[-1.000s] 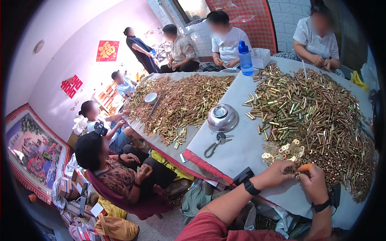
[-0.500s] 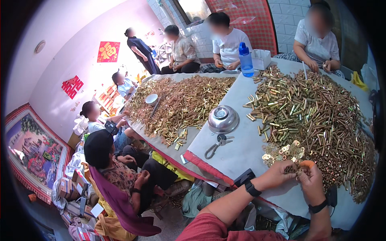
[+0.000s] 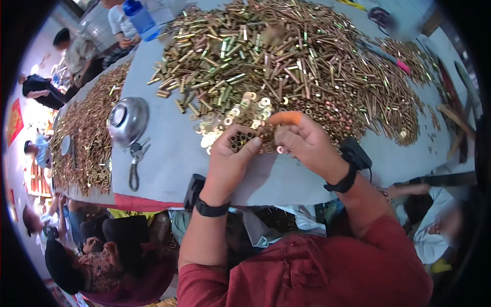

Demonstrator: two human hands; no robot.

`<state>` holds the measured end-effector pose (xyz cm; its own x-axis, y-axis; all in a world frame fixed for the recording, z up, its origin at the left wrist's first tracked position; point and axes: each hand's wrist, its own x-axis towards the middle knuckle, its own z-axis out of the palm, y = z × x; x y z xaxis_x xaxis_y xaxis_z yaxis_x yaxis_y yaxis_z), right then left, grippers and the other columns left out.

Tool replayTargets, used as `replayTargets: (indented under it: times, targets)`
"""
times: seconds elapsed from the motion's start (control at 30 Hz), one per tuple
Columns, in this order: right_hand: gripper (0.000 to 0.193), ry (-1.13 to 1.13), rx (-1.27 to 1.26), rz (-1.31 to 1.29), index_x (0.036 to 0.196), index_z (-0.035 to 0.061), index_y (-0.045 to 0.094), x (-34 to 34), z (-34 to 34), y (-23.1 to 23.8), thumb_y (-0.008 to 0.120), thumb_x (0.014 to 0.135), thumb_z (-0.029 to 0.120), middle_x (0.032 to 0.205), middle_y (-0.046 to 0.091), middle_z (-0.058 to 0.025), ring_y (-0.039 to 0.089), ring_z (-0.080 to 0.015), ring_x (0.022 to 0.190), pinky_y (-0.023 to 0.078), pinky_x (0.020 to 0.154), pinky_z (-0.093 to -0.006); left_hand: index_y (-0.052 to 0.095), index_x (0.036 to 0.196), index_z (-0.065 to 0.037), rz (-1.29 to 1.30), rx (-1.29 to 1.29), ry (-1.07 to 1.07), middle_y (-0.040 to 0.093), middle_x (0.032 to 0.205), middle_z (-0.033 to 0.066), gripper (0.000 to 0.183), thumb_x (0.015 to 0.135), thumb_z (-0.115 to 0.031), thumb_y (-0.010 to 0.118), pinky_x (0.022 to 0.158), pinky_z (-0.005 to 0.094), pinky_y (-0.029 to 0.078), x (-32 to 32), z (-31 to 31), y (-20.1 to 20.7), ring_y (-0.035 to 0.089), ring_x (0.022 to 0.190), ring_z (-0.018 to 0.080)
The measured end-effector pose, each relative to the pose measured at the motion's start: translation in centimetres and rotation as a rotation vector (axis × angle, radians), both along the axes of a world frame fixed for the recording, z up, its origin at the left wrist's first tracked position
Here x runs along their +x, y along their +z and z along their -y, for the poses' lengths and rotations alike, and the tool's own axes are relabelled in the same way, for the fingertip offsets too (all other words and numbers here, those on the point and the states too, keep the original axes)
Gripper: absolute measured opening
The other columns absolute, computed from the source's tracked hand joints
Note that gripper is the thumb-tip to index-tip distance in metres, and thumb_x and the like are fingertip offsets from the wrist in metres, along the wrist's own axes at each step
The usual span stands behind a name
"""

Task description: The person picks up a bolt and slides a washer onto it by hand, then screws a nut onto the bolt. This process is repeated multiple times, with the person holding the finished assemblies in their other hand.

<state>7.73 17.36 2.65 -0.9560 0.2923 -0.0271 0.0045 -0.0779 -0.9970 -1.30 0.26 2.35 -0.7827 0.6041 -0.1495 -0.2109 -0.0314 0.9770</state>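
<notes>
My left hand is closed around a bundle of several short brass-coloured metal tubes, with their open ends facing up. Just to its right, my right hand has its thumb and fingers drawn together low over the table, and whatever they pinch is too small to make out. An orange finger cover sits on its index finger. Shiny flat washers lie loose just beyond both hands. Small ring-like metal pieces spread beyond the right hand, against a large heap of metal tubes.
An upturned steel bowl and keys on a dark strap lie left of my hands. A blue bottle stands far left. Another tube heap covers the adjoining table. A pink-tipped tool lies at right. Several people sit around.
The view has swung right and down, so the heap now fills the upper middle. My hands, close together before, have separated a little, and the bundle's tube ends now show.
</notes>
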Motion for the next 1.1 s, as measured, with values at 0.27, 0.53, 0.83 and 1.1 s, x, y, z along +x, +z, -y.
replayTargets:
  times: [0.27, 0.53, 0.83, 1.1]
  targets:
    - [0.029, 0.087, -0.152, -0.036, 0.120, 0.0040, 0.059, 0.3, -0.4, -0.7, 0.058, 0.100, 0.025, 0.093, 0.064, 0.0010, 0.057, -0.0043, 0.078, 0.046, 0.064, -0.0181, 0.062, 0.101, -0.005, 0.055, -0.040, -0.002, 0.063, 0.083, -0.0031, 0.011, 0.092, -0.009, 0.067, 0.057, 0.0187, 0.041, 1.0, -0.3, -0.2, 0.050, 0.066, 0.0026]
    - [0.028, 0.115, -0.194, 0.064, 0.117, 0.0030, 0.059, 0.4, -0.5, -0.7, 0.057, 0.100, 0.025, 0.089, 0.063, 0.0008, 0.057, -0.0050, 0.077, 0.046, 0.064, -0.0194, 0.062, 0.101, -0.006, 0.006, -0.074, -0.024, 0.060, 0.079, -0.0045, 0.012, 0.092, -0.010, 0.068, 0.054, 0.0181, 0.039, 1.1, -0.3, -0.2, 0.047, 0.061, 0.0020]
    - [0.029, 0.128, -0.180, 0.106, 0.120, 0.0021, 0.056, 0.7, -0.6, -0.2, 0.054, 0.100, 0.024, 0.090, 0.064, -0.0004, 0.056, -0.0055, 0.076, 0.046, 0.064, -0.0188, 0.063, 0.099, -0.004, -0.040, -0.086, -0.037, 0.059, 0.080, -0.0042, 0.010, 0.091, -0.009, 0.068, 0.059, 0.0198, 0.040, 1.1, -0.5, -0.3, 0.048, 0.067, 0.0028]
    - [0.019, 0.053, 0.239, 0.081, 0.110, 0.0030, 0.064, 0.9, -3.1, 0.6, 0.061, 0.095, 0.014, 0.088, 0.065, 0.0011, 0.057, -0.0031, 0.080, 0.048, 0.067, -0.0228, 0.065, 0.097, -0.002, -0.103, -0.159, -0.123, 0.067, 0.088, 0.0006, 0.011, 0.088, -0.007, 0.070, 0.073, 0.0246, 0.048, 1.2, -0.1, 0.8, 0.058, 0.080, 0.0082]
